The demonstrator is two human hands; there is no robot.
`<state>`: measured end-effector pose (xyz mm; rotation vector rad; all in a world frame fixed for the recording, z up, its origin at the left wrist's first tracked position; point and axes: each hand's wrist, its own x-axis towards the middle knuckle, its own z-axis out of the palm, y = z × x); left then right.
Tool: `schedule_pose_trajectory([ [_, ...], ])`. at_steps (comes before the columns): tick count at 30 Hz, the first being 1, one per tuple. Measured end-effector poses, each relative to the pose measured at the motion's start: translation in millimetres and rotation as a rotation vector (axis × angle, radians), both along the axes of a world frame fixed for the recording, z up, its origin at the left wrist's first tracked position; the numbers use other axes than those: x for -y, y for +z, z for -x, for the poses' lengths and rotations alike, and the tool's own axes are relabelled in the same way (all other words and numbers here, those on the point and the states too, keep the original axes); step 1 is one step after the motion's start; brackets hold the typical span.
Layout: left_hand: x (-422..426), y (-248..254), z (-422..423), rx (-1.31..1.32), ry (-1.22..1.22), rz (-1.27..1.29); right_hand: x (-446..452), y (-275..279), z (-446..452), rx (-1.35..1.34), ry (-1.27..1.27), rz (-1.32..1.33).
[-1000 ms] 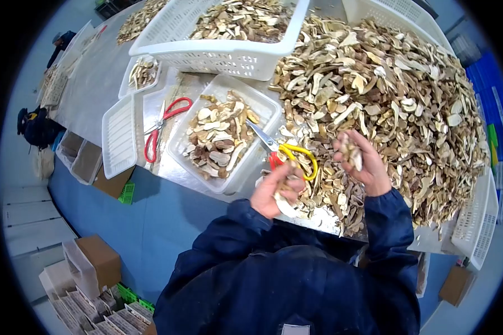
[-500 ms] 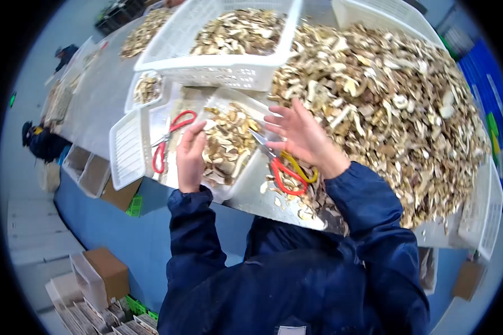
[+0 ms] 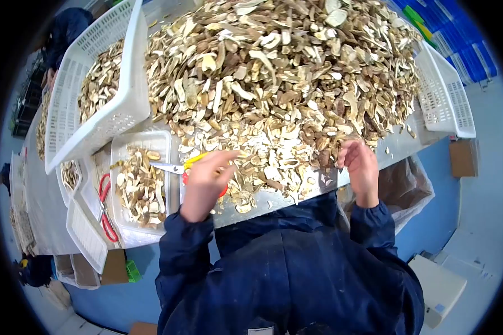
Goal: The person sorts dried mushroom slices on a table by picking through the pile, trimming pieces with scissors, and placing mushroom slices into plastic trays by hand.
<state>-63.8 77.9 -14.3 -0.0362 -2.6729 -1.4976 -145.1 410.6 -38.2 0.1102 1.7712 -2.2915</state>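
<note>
My left hand [image 3: 207, 181] is just over a pair of scissors [image 3: 176, 167] with one yellow and one red handle. Its fingers point right, slightly blurred and apart, with nothing seen in them. The scissors' blades reach over the rim of a shallow white tray [image 3: 169, 146] of dried mushroom slices [image 3: 142, 190]. My right hand [image 3: 362, 170] hovers at the near right edge of a large heap of sliced mushrooms [image 3: 285, 72]. Its fingers are loosely bent and apart, and no slice shows in them. Pale loose slices [image 3: 268, 159] lie between both hands on the metal table [image 3: 262, 205].
A big white basket [image 3: 129, 84] with slices stands left of the heap, another basket [image 3: 447, 92] at its right. Red-handled scissors [image 3: 105, 206] lie left of the tray. Below the table's right edge is a lined bin [image 3: 405, 187]. A person [image 3: 67, 36] is at far left.
The view has turned right, toward the heap. My left hand has gone from the tray's left side to over the yellow-and-red scissors; my right hand has moved from near them to the heap's right edge.
</note>
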Motion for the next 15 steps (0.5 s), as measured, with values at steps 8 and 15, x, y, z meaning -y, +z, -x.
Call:
schedule_pose_trajectory([
  [8, -64, -30, 78, 0.007, -0.335, 0.415, 10, -19, -40, 0.024, -0.086, 0.070],
  [15, -101, -44, 104, -0.066, -0.316, 0.614, 17, -25, -38, 0.077, 0.033, 0.178],
])
